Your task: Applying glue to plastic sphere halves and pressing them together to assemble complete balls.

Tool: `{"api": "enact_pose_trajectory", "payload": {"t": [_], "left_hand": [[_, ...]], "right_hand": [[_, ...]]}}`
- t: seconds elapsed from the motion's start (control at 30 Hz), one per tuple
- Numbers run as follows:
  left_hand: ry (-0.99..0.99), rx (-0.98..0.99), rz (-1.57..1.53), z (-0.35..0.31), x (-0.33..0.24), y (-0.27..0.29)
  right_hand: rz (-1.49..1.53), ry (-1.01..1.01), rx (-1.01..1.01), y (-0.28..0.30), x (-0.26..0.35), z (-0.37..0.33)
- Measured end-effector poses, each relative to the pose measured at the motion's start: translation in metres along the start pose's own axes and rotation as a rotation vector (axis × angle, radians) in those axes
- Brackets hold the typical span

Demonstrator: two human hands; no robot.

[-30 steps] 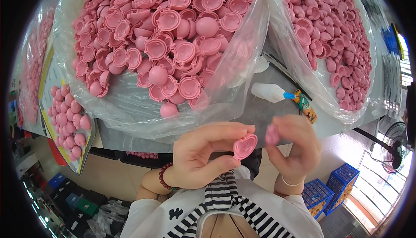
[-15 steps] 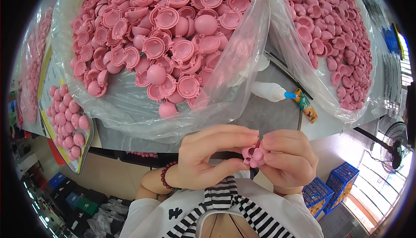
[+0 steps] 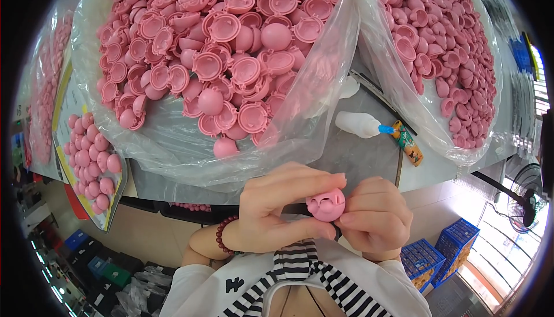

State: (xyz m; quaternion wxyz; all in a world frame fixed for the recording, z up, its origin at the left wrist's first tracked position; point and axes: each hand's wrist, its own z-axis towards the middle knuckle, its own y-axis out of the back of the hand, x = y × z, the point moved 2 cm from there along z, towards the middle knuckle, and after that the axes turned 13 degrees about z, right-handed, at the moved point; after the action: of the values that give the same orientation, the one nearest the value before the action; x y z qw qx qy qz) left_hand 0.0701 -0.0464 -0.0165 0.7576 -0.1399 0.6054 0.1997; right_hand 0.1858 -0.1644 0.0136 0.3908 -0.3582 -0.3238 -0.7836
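A pink plastic ball [image 3: 330,206] with a raised rounded part and small openings on its face is pinched between the thumb and fingers of my left hand [image 3: 277,207]. My right hand [image 3: 376,216] is curled closed against the ball's right side, its thumb tip at the ball's edge. Whatever lies inside those curled fingers is hidden. Beyond my hands, a clear plastic bag [image 3: 231,170] holds a heap of pink hinged half-shells [image 3: 242,70]. Another bag to the right holds smaller pink pieces [image 3: 453,57].
A white squeeze bottle [image 3: 358,124] with a blue tip lies on the grey table [image 3: 369,158], beside a colourful lighter-shaped item [image 3: 408,144]. Several closed pink balls [image 3: 89,158] sit on a sheet at the left. Blue crates [image 3: 456,242] and a fan [image 3: 524,199] stand at right.
The pink piece between my hands has turned and now shows as a round ball in my left fingers. My right fingers have curled in and moved slightly down and left.
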Motion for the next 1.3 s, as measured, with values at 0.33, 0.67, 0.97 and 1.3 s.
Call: {"api": "enact_pose_trajectory", "payload": {"t": [0.33, 0.67, 0.97, 1.3], "left_hand": [[-0.092, -0.024, 0.038, 0.003, 0.001, 0.005], [0.175, 0.120, -0.719, -0.002, 0.001, -0.005], [0.430, 0.195, -0.973, -0.011, 0.000, -0.001], [-0.053, 0.182, -0.550, -0.012, -0.010, 0.030]], "right_hand": [[-0.014, 0.058, -0.043, -0.006, -0.001, -0.002], [-0.049, -0.231, -0.440, 0.020, -0.040, 0.014], [0.262, -0.237, -0.439, 0.015, -0.030, 0.003], [0.334, -0.349, -0.435, 0.009, -0.022, -0.013]]}}
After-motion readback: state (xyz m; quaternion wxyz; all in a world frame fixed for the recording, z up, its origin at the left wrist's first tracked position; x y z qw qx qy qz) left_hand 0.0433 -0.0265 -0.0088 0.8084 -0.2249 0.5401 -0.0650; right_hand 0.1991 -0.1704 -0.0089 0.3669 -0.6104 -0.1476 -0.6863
